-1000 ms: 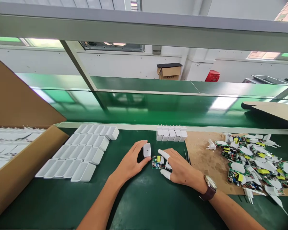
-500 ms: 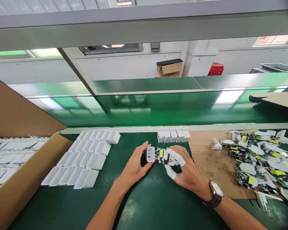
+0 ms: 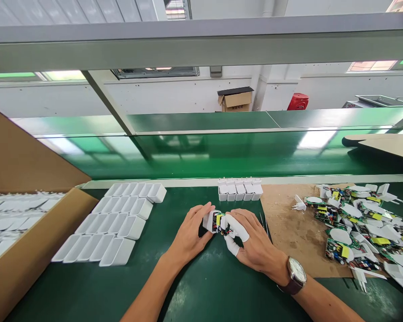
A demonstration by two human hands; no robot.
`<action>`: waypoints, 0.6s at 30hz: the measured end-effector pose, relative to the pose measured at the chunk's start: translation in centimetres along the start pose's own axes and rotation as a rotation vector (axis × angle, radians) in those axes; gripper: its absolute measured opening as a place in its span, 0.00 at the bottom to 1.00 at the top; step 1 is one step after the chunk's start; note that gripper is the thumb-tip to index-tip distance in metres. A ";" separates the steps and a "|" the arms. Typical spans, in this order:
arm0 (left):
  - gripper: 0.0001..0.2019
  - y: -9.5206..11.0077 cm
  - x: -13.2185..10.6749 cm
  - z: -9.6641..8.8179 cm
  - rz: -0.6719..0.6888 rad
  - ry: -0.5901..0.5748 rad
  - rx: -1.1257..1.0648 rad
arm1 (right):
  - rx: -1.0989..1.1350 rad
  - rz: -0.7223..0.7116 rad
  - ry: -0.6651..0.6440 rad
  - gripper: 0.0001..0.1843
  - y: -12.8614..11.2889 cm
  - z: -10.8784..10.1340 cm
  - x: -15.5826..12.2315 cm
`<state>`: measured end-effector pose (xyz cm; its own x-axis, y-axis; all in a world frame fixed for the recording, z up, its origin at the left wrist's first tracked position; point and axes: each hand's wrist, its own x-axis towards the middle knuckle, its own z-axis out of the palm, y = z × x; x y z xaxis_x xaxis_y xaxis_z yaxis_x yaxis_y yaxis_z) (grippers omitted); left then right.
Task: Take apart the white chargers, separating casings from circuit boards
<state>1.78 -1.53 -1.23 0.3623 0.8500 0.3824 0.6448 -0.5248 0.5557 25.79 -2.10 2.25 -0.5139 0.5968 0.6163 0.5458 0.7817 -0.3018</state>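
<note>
My left hand (image 3: 190, 232) grips a small white plastic charger housing (image 3: 207, 219) between thumb and fingers. Opposite it, my right hand (image 3: 255, 239), with white finger covers on thumb and forefinger, pinches a circuit board (image 3: 219, 220) that carries a yellow component. The board's left end meets the open side of the housing; how far inside it sits I cannot tell. My right fingers hide the board's other end. Both hands are just above the green table (image 3: 195, 286).
Rows of open white housings (image 3: 126, 228) stand at left, beside a cardboard box (image 3: 53, 223) of white parts. Several white cases (image 3: 240, 190) line up behind my hands. At right, circuit boards with white plug parts (image 3: 352, 223) are heaped on a brown board (image 3: 282, 241).
The housing has turned, so its slotted face no longer shows towards me. The circuit board has moved left, closer to the housing, with my right hand.
</note>
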 end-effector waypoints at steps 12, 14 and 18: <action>0.36 0.0 0.2 0.2 0.034 0.019 0.025 | -0.041 -0.009 -0.004 0.38 -0.4 -0.5 0.4; 0.35 0.0 0.1 0.3 0.028 0.020 0.036 | -0.034 0.000 -0.015 0.38 -0.3 -0.5 0.4; 0.35 0.0 0.1 0.3 0.040 0.015 0.033 | -0.015 0.014 -0.025 0.39 -0.2 -0.3 0.3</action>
<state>2.05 -1.44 -1.39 0.3784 0.8273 0.4152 0.6516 -0.5566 0.5153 25.74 -2.14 2.77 -0.5225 0.6123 0.5933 0.5626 0.7705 -0.2997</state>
